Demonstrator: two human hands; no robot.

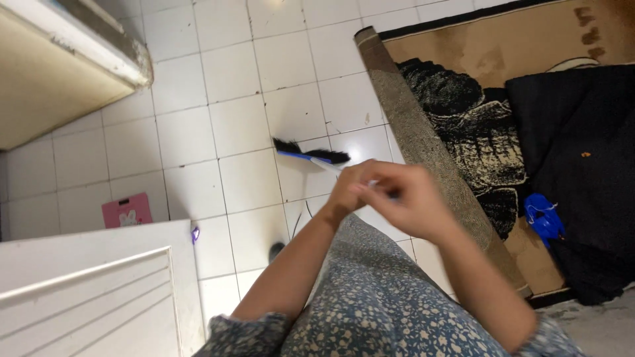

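Observation:
Both my hands meet in the middle of the view, wrapped around a pale broom handle (329,166). My left hand (354,188) grips it nearer the brush, and my right hand (413,201) closes over it just behind. The broom head (309,153) is blue with black bristles and rests on the white floor tiles (245,119), a little beyond my hands. Most of the handle is hidden under my fingers. My floral-print sleeves and dress fill the lower part of the view.
A brown and black patterned rug (476,152) lies at right, its near edge rolled up. A dark cloth (582,172) and a blue object (544,218) sit on it. A white cabinet (92,291) stands at lower left, a small pink card (127,210) beside it.

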